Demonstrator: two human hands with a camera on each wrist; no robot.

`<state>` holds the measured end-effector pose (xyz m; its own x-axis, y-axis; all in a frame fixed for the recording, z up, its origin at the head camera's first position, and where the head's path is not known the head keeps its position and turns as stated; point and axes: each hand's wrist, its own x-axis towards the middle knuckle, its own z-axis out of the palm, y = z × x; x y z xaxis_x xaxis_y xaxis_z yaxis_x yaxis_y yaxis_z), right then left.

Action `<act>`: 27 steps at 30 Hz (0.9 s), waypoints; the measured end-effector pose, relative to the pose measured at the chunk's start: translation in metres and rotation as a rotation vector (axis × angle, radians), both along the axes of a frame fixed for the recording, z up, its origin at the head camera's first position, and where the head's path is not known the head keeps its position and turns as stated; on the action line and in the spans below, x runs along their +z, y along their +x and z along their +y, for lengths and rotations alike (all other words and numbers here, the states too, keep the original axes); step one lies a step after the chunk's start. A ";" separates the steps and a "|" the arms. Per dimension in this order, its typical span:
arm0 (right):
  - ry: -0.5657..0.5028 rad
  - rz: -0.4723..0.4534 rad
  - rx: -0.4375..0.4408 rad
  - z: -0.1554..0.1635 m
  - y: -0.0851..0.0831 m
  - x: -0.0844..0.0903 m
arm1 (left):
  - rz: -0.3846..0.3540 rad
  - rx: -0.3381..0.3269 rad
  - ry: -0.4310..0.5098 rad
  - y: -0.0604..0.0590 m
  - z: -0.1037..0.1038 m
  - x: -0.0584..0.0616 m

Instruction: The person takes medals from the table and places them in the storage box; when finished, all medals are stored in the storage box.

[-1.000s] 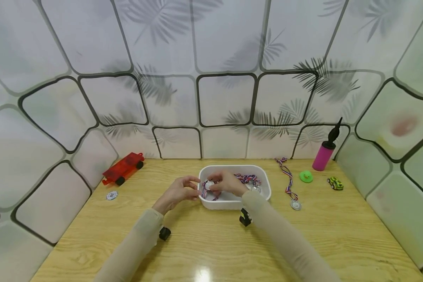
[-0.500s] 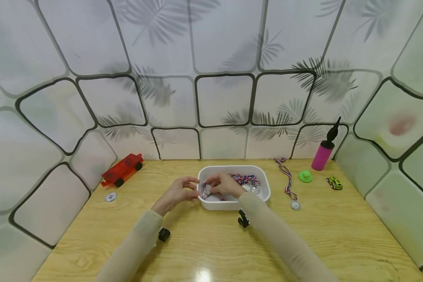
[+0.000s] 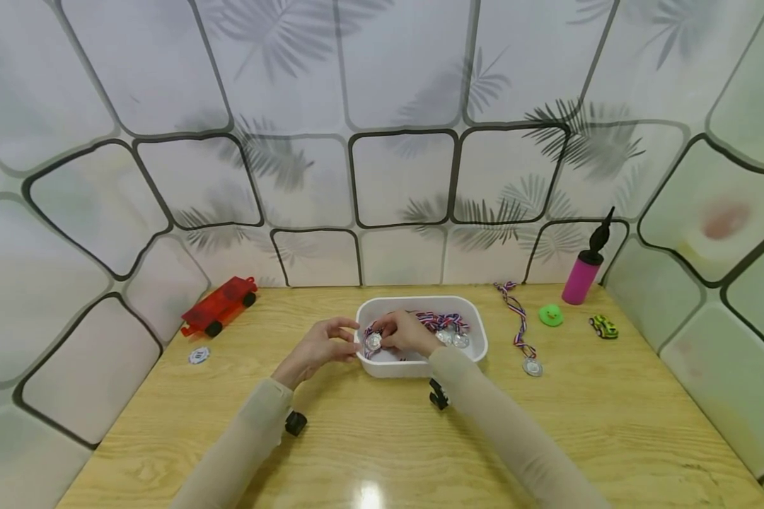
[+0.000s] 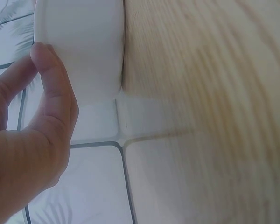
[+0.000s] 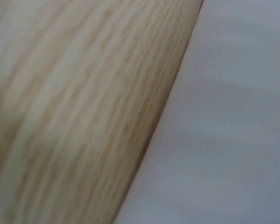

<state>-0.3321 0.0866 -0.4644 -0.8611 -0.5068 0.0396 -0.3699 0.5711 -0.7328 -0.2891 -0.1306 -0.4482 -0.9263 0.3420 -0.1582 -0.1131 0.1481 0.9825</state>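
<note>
A white tray (image 3: 395,370) holds several silver medals with striped red, white and blue ribbons (image 3: 448,322). At its left end my left hand (image 3: 318,346) touches the rim with thumb and fingertips spread a little apart. The left wrist view shows that hand (image 4: 46,107) against the tray's outer wall (image 4: 84,51). My right hand (image 3: 407,332) reaches inside and pinches a silver medal (image 3: 372,342) near the left end. Two more medals (image 3: 460,341) lie at the right end. The right wrist view shows only the tray wall (image 5: 224,116) and wood, no hand.
Right of the tray lie another ribboned medal (image 3: 532,367), a green duck (image 3: 550,315), a small toy car (image 3: 603,326) and a pink pump (image 3: 581,281). To the left are a red toy vehicle (image 3: 221,307) and a poker chip (image 3: 199,355). A patterned wall (image 3: 401,254) backs the table (image 3: 369,438).
My right hand has lowered slightly into the tray with the medal, which now faces up near the left end. Ribbon by that hand has shifted. My left hand stays at the rim.
</note>
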 end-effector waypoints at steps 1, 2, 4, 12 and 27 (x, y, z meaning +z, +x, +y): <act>0.000 -0.001 -0.002 0.000 0.000 0.001 | -0.003 0.000 0.003 0.000 0.000 0.000; -0.004 -0.008 -0.003 0.001 0.001 0.002 | -0.005 0.000 0.006 0.000 0.000 0.000; -0.009 -0.015 -0.004 0.002 0.002 0.005 | -0.003 -0.002 0.007 0.000 0.000 0.000; -0.139 -0.081 0.041 0.019 0.005 0.009 | -0.013 0.004 -0.002 0.000 0.000 0.000; -0.260 -0.187 0.017 0.106 0.029 0.041 | -0.007 0.011 -0.014 0.000 0.001 -0.003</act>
<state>-0.3032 0.1922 -0.4235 -0.8570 -0.5151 0.0119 -0.2234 0.3507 -0.9094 -0.2891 -0.1300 -0.4511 -0.9289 0.3294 -0.1694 -0.1217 0.1608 0.9795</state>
